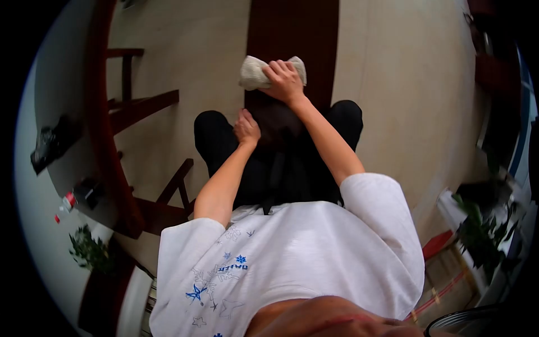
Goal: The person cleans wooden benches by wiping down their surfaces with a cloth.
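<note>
A folded off-white cloth (254, 73) lies bunched under my right hand (284, 81), whose fingers close over its middle. Both ends of the cloth stick out beside the hand. Beneath it runs a long dark brown wooden bench (293, 28), stretching away from me between my knees. My left hand (247, 128) is closer to my body, at the bench's left edge by my left knee. Its fingers are curled in, and whether they grip the edge or anything else is hidden.
To the left stands reddish-brown wooden furniture (104, 123) with angled legs (143, 109). A black camera (48, 147), a bottle with a red label (66, 203) and a leafy plant (90, 250) are farther left. Another plant (488, 230) stands at right. Pale floor (404, 112) flanks the bench.
</note>
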The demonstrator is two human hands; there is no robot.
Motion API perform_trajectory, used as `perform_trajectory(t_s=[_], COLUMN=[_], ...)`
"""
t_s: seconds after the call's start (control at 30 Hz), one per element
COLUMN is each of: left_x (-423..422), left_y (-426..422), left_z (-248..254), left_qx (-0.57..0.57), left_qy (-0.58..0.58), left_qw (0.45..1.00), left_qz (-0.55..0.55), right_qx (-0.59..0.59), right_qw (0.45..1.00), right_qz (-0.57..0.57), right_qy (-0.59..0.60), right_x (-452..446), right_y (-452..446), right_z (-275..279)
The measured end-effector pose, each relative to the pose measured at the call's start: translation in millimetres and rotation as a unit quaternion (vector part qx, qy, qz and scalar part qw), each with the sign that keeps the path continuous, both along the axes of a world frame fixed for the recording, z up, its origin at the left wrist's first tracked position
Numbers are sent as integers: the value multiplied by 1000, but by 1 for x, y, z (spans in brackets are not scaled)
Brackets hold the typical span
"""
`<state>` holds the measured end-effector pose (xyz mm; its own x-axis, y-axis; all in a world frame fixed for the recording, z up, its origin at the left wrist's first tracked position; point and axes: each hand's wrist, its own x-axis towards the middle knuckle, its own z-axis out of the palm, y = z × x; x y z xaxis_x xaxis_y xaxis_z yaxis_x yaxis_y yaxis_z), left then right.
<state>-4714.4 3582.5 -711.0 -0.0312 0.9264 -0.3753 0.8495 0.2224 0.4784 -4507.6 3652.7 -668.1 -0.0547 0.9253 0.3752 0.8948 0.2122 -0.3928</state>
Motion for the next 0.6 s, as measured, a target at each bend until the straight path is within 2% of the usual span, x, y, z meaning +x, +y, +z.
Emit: perform_trajectory(t_s=[0.3,0.37,0.43,0.57,0.6], left_x=[-5,-5,-3,-3,-5], left_y=[-4,-6,-1,1,1], left_z=[-4,-8,3,2,3], left_qx=[40,49,2,-12,16], left_qy=[-3,-7,-18,-11,-36], left_qw=[999,999,1000,1000,999], left_qz=[-28,-17,-16,1,-6], right_qx=[24,38,60,102,160], right_qw=[1000,998,994,994,985], right_qz=[-7,40,85,-18,-38], right_qy=[-5,-11,-34,-43,-57], right_x=[1,13,37,61,63], right_y=[-2,12,54,147,164], right_z=[-8,-16,-17,-28,-30])
